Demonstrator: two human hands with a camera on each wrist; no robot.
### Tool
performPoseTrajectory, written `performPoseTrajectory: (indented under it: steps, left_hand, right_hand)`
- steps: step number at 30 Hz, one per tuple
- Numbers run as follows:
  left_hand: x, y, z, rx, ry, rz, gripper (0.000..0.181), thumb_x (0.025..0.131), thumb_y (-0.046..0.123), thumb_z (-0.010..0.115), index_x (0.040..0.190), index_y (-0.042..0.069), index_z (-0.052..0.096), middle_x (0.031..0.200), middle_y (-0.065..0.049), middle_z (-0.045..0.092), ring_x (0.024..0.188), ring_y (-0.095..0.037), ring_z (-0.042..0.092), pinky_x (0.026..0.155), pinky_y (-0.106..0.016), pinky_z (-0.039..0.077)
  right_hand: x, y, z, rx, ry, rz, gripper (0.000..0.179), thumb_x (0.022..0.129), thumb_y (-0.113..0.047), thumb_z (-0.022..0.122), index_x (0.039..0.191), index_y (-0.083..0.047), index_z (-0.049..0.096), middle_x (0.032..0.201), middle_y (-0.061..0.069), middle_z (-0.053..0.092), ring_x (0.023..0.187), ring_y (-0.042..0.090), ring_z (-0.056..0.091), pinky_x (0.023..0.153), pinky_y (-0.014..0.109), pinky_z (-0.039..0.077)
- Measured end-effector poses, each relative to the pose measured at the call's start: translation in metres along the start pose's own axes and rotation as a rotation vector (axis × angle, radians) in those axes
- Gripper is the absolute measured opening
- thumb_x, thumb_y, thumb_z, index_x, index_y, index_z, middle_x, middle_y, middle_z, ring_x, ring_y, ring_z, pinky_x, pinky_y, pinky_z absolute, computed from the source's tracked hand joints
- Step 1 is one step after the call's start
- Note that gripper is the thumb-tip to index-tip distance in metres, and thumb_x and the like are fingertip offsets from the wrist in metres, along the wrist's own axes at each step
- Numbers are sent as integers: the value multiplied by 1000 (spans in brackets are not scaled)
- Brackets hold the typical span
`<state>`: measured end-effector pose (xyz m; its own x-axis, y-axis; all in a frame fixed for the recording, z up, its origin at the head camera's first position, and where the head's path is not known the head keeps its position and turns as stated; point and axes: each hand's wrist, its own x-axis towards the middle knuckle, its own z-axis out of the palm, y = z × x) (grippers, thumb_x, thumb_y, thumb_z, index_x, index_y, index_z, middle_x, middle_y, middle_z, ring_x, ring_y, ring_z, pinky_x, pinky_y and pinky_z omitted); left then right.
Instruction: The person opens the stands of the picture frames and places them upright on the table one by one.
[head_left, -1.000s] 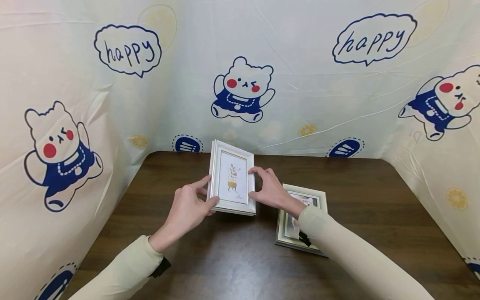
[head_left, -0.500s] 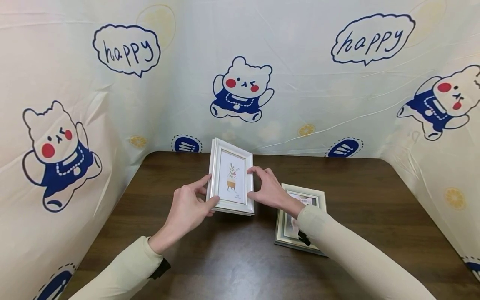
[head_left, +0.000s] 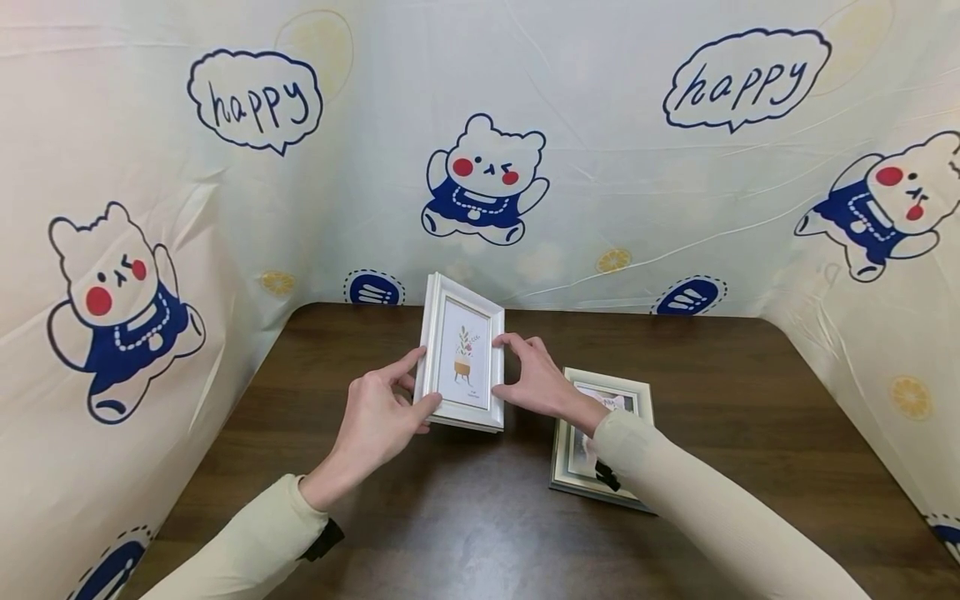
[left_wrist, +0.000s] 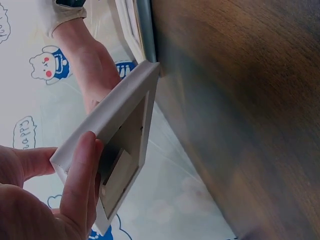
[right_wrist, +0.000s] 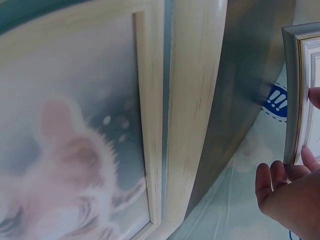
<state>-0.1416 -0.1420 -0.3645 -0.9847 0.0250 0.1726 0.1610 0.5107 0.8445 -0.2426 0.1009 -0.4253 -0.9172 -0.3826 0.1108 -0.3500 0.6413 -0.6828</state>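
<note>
Tilted up over the table, the white picture frame [head_left: 457, 410] holds a print of a potted plant. My left hand [head_left: 378, 417] grips its left edge, with the thumb near the lower front corner and fingers reaching round to the back. On the opposite edge, my right hand [head_left: 538, 379] pinches with thumb and index finger; its other fingers are mostly hidden. In the left wrist view, the frame's back [left_wrist: 125, 167] shows a small stand piece. Below my right forearm lies a cream frame [head_left: 642, 402] with an animal photo, partly covered by the sleeve.
The dark wooden table [head_left: 450, 533] reaches to a patterned cloth backdrop [head_left: 600, 208], which surrounds it at the back and both sides. The cream frame's border [right_wrist: 192, 110] fills much of the right wrist view.
The white frame has turned slightly, its right edge shifting a little left and its top rising a bit. My right hand has followed it slightly left. The cream frame has stayed put.
</note>
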Motion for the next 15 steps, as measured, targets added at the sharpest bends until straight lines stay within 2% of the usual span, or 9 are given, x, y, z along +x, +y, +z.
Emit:
performPoseTrajectory:
  steps: [9, 15]
  left_hand:
    - [-2, 0, 4, -34, 27, 12, 68, 87, 0, 82, 150, 6, 59, 87, -11, 64, 54, -16, 69, 50, -31, 57]
    - [-3, 1, 6, -41, 52, 30, 68, 85, -1, 82, 149, 6, 60, 85, -11, 64, 53, -16, 68, 50, -31, 57]
  right_hand:
    - [-1, 0, 0, 1, -1, -8, 65, 85, -21, 80, 144, -17, 53, 138, 10, 57, 126, 29, 43, 96, 49, 48]
    - [0, 0, -1, 3, 0, -15, 65, 84, -20, 79, 144, -16, 53, 138, 16, 56, 127, 31, 44, 97, 51, 48]
